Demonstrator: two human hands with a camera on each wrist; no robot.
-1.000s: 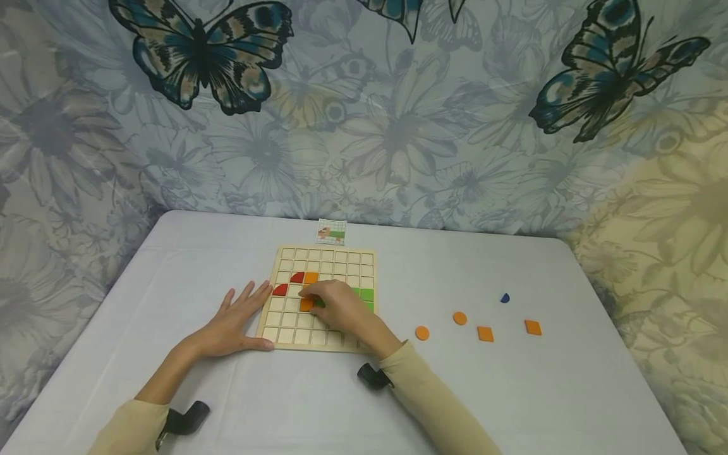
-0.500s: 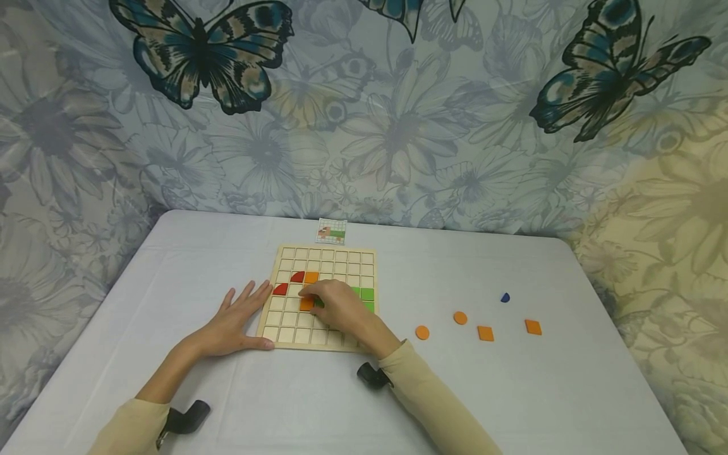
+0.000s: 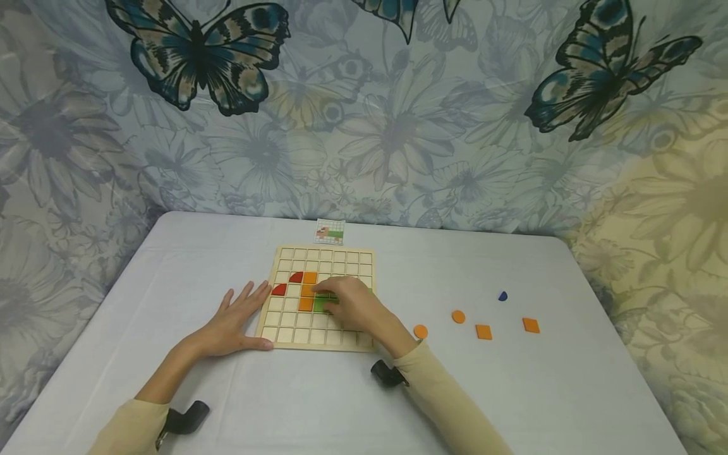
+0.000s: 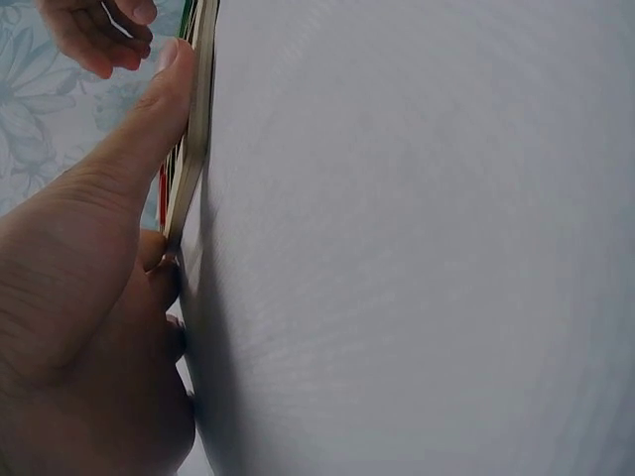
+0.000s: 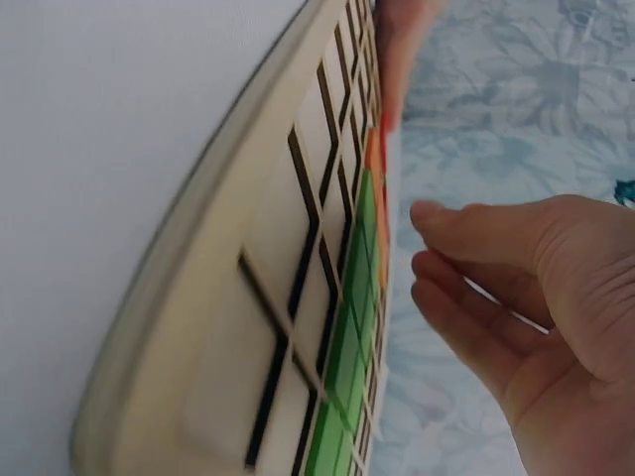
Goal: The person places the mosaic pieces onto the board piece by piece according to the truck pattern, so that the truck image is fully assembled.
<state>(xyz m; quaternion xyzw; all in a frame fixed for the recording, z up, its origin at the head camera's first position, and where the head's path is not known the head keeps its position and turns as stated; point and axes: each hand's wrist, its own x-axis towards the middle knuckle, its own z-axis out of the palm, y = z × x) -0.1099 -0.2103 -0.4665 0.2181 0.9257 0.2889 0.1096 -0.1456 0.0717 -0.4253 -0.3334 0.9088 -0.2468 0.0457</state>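
A wooden grid board (image 3: 318,347) lies on the white table. My left hand (image 3: 230,325) rests flat by its left side, fingers spread, with the thumb and fingertips at the board's edge (image 4: 201,109) in the left wrist view. Over the board is my right hand (image 3: 358,306), fingers loosely bent. The right wrist view shows nothing between that hand's thumb (image 5: 476,230) and fingers. Three orange squares (image 3: 306,304) form a column in the grid, with two red quarter-circles (image 3: 279,290) to their left. Green squares (image 5: 347,367) sit to their right, partly hidden by my right hand in the head view.
A small printed pattern card (image 3: 330,232) lies behind the board. To the right are two orange circles (image 3: 458,316), two loose orange squares (image 3: 483,332) and a blue half-circle (image 3: 503,296). A butterfly-patterned wall (image 3: 398,139) rises behind the table.
My right hand has drawn back to the right, off the orange column, uncovering its middle square and more green beside it. My left hand keeps its place.
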